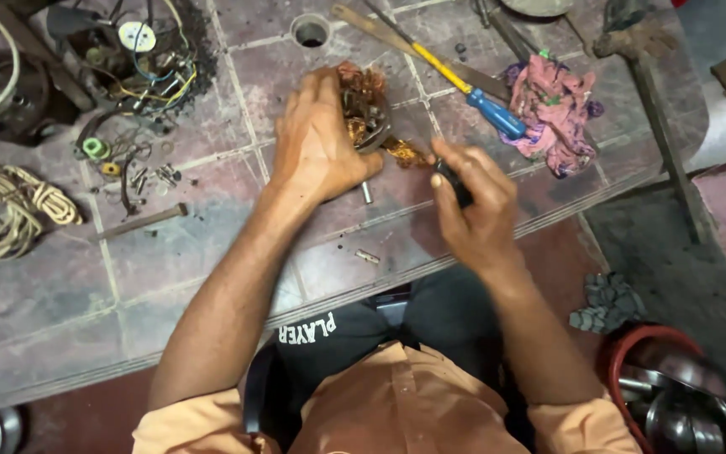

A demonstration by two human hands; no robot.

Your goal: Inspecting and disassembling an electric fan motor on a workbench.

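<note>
Your left hand [317, 143] clamps the copper coil [367, 113] on the worktop [212, 244]; your right hand [476, 206] grips a black tool [457, 189] beside it.

The bench [212, 244] is tiled in dull mauve-grey with pale grout lines; the wire bundle [363, 92] at upper centre is coppery orange-brown; the screwdriver [472, 91] has a yellow shaft and blue handle; the rag [552, 109] at upper right is pink, flecked purple and green; the cord coil [6, 210] at left is cream; the shirt [397, 403] at bottom is peach-orange.
</note>
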